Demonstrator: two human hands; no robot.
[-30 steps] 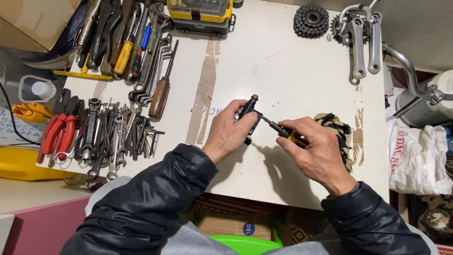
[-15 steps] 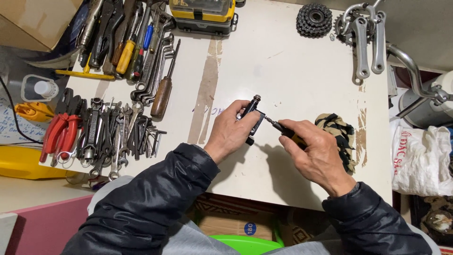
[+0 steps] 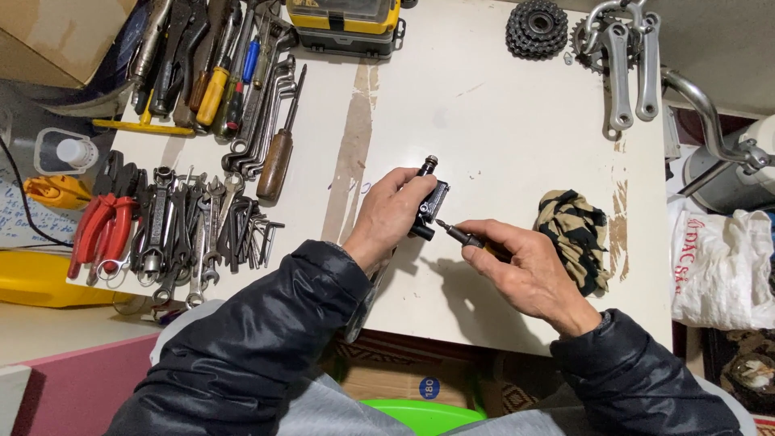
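Observation:
My left hand [image 3: 391, 216] grips a small black metal bicycle part [image 3: 429, 194] with a knurled cap on top, held upright just above the white table [image 3: 484, 121]. My right hand [image 3: 525, 270] holds a slim screwdriver [image 3: 462, 236], its tip touching the lower side of the black part. Both sleeves are dark padded jacket sleeves.
A striped rag [image 3: 575, 234] lies right of my right hand. Wrenches, hex keys and red pliers [image 3: 101, 234] cover the table's left side, with screwdrivers [image 3: 278, 157] above. A yellow tool case [image 3: 345, 20], a cassette sprocket [image 3: 534, 28] and silver crank arms [image 3: 626, 69] sit along the far edge.
The screwdriver tip has shifted lower on the black part, and both hands have moved slightly downward and together.

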